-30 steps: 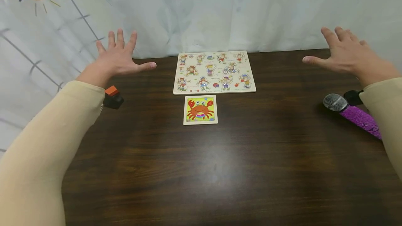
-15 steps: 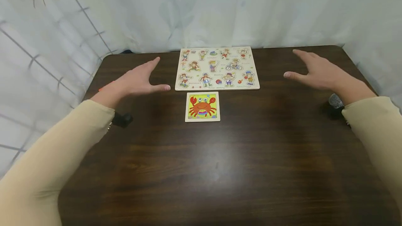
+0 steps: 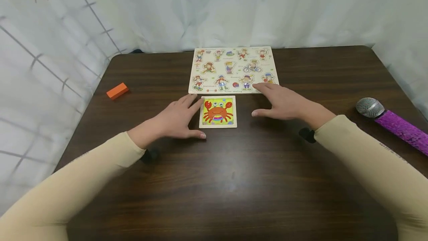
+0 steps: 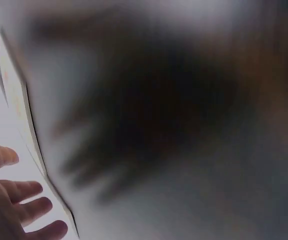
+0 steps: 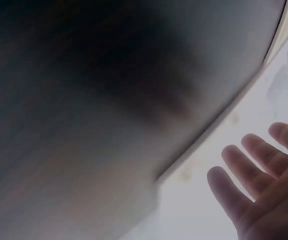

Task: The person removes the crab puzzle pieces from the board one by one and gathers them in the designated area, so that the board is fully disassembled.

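Note:
A small square crab puzzle (image 3: 218,115) lies on the dark wooden table in the head view. Just left of it is my left hand (image 3: 175,119), fingers spread, with the index fingertip overlapping the puzzle's upper left corner; whether it touches I cannot tell. My right hand (image 3: 284,101) is to the right of the crab puzzle, fingers extended, its fingertips over the lower right corner of a larger wooden puzzle board (image 3: 217,75) printed with sports figures. Neither hand holds anything. In the wrist views, the left fingers (image 4: 31,210) and right fingers (image 5: 246,172) appear straight and spread.
An orange block (image 3: 117,91) sits on the table (image 3: 234,196) at the left. At the right lies a microphone (image 3: 394,124) with a glittery purple handle. A white patterned curtain (image 3: 227,10) hangs behind the table's far edge.
Both hands have come down and inward from the far left and right toward the crab puzzle. The orange block and the microphone are uncovered now. The view has shifted slightly.

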Tool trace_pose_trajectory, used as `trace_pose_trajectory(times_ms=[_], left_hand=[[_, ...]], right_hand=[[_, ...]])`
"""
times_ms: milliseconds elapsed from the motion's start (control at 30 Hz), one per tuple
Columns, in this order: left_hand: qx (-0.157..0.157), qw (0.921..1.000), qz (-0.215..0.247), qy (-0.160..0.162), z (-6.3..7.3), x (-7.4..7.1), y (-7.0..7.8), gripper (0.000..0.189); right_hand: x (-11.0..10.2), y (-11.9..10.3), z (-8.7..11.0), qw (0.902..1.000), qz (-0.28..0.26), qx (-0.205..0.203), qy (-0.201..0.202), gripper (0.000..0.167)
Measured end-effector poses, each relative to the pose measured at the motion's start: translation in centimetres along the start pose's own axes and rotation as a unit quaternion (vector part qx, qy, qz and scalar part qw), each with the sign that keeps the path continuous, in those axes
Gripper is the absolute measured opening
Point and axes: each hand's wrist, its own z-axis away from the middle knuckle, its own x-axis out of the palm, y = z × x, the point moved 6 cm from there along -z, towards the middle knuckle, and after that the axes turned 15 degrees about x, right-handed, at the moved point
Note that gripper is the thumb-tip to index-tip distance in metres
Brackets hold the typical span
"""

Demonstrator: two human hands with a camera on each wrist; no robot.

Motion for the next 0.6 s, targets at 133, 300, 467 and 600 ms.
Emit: trace_pose_trajectory(times_ms=[133, 300, 467, 600], left_hand=[[0.015, 0.9997, -0.011, -0.014, -0.1, 1.3, 1.8, 0.116], [0.012, 0.9996, -0.012, -0.024, -0.2, 2.2, 2.6, 0.114], [0.002, 0.9994, -0.011, -0.032, -0.3, 2.5, 2.8, 0.113], [0.007, 0.9994, -0.011, -0.033, -0.4, 2.5, 2.9, 0.112]], right_hand=[[1.2, -3.0, -0.7, 0.9987, 0.022, -0.047, 0.000, 0.095], [2.3, -6.4, -1.5, 0.9947, 0.049, -0.088, -0.019, 0.095], [3.6, -8.1, -2.1, 0.9899, 0.084, -0.108, -0.036, 0.095], [3.9, -8.3, -2.2, 0.9879, 0.099, -0.113, -0.038, 0.093]])
